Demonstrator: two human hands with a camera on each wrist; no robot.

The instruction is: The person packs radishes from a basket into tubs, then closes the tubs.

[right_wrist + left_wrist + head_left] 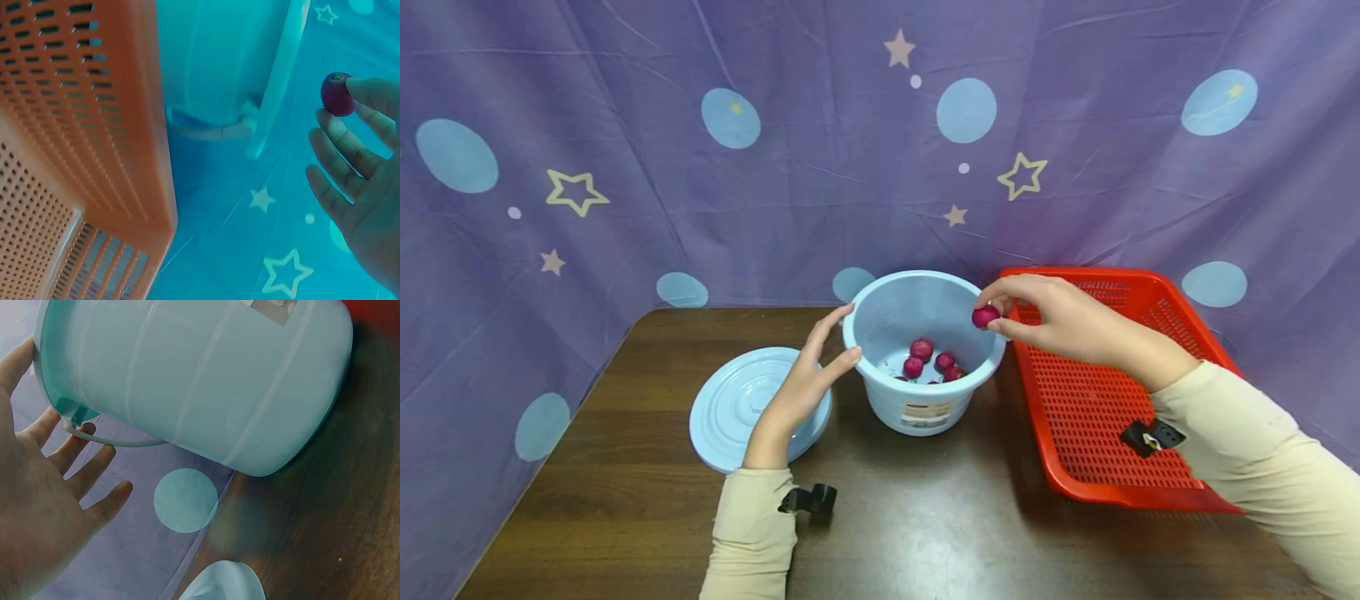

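Note:
A light blue bucket [883, 404] stands upright on the table, with several red radishes [913, 367] at its bottom. My right hand [1060, 321] pinches one radish [985, 317] between thumb and fingertips, just over the bucket's right rim. In the right wrist view this radish [337, 95] shows its stem end, and the other fingers extend beneath it. On the opposite side, my left hand [801, 387] spreads its fingers at the bucket's left rim. The left wrist view has its thumb tip at the rim and fingertips near the bucket's handle [134, 444].
A round blue lid [718, 417] lies on the table partly under the left forearm. To the right sits a red perforated basket [1075, 417], close beside the bucket, with the right arm reaching over it. A purple patterned curtain [850, 225] hangs behind the table.

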